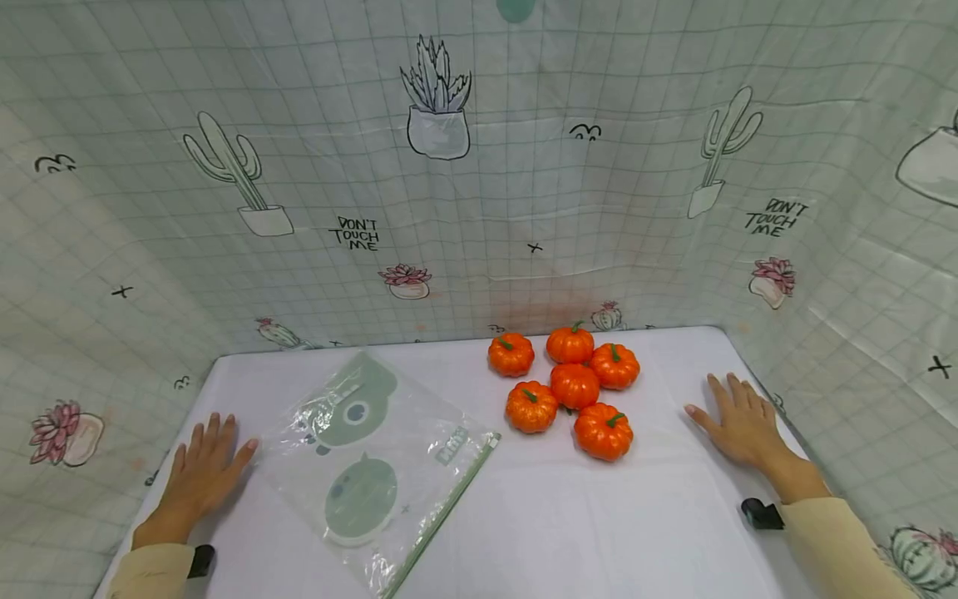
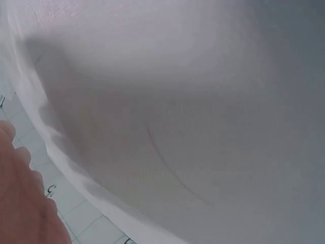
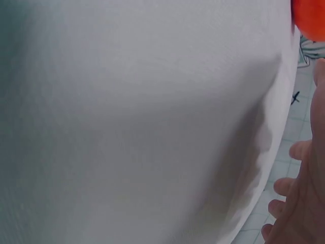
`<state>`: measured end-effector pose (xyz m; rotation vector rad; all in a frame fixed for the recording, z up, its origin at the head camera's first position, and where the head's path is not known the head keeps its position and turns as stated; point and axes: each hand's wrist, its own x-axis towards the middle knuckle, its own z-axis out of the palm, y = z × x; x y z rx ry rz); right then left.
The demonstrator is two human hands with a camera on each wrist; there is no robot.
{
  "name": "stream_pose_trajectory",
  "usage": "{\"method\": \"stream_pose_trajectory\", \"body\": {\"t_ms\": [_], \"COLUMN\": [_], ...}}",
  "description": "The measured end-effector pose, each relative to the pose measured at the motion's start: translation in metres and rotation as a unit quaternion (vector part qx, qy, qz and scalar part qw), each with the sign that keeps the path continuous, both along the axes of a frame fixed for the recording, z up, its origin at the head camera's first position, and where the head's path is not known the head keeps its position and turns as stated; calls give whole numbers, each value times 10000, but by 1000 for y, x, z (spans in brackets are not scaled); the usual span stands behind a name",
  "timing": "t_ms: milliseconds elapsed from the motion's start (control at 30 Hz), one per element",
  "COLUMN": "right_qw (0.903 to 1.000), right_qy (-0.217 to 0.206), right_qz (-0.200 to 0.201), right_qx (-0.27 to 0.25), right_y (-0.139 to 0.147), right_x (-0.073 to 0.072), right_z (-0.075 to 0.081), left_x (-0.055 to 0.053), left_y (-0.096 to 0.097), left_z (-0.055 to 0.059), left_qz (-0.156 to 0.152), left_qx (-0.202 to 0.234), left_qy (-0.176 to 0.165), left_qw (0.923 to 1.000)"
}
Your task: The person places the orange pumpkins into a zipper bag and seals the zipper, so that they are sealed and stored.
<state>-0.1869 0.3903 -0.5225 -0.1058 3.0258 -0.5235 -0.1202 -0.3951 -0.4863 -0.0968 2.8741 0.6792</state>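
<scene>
My left hand [image 1: 200, 474] rests palm down near the table's left edge, fingers spread, just left of a clear zip bag [image 1: 419, 416] with green animal prints. The bag lies flat and tilted, its green zip strip [image 1: 449, 507] toward the lower right. Right of the bag sit several small orange pumpkins [image 1: 575, 387] with green stems, loosely clustered. On the far right, my right hand [image 1: 744, 424] lies with spread fingers, apart from the pumpkins. In the right wrist view part of a pumpkin [image 3: 311, 18] shows beyond the right hand [image 3: 299, 193]; the left wrist view shows only the left hand [image 2: 25, 198] and white cloth.
A white-covered table [image 1: 569, 532] lies under everything. Grid-patterned cloth [image 1: 479, 191] printed with cacti and potted plants hangs behind it and at both sides. A black wrist device shows at each sleeve, the right one [image 1: 762, 514] close to the tabletop.
</scene>
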Motion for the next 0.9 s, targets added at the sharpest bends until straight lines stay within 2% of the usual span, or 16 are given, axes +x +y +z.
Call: {"method": "stream_pose_trajectory", "body": {"t_ms": [333, 467, 633, 900], "right_qw": [9999, 9999, 9998, 9993], "right_qy": [141, 150, 129, 253], "right_qz": [12, 43, 109, 289], "right_qx": [25, 5, -69, 3], "right_y": [-3, -7, -15, -35], "right_x": [2, 3, 4, 6], "right_z": [0, 1, 3, 9], "left_x": [-3, -3, -3, -5], "left_y": [-2, 2, 11, 34], "left_z": [-3, -3, 1, 10], "left_qz": [-17, -29, -128, -245], "left_qx": [108, 191, 222, 27], "left_qy": [-92, 20, 221, 311], "left_qw": [9999, 9998, 9994, 9992]}}
